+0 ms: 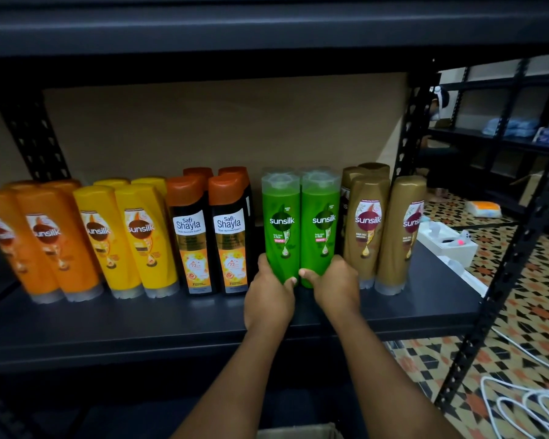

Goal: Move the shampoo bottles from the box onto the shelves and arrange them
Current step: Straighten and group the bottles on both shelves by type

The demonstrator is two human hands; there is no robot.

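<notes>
Cardboard box edge peeks in at the very bottom, right under the two forearms, and up from there both hands are on the dark grey metal shelf. Left hand wraps the base of the left green Sunsilk shampoo bottle, thumb across its front; right hand grips the base of the right green Sunsilk shampoo bottle, thumb pointing in toward the other hand. Both green bottles stand upright on the shelf, touching side by side, clear flip caps on top. Just left of the left hand, two black Safi Shayla bottles with rust-orange caps stand in front, more of them behind. Further left come the yellow Sunsilk bottles, leaning a little, and beyond them the orange Sunsilk bottles out at the far end. Just right of the right hand, golden-brown Sunsilk bottles stand upright, one of them a touch apart near the shelf post. Down to the right, white cable loops lie on the patterned tile floor.
</notes>
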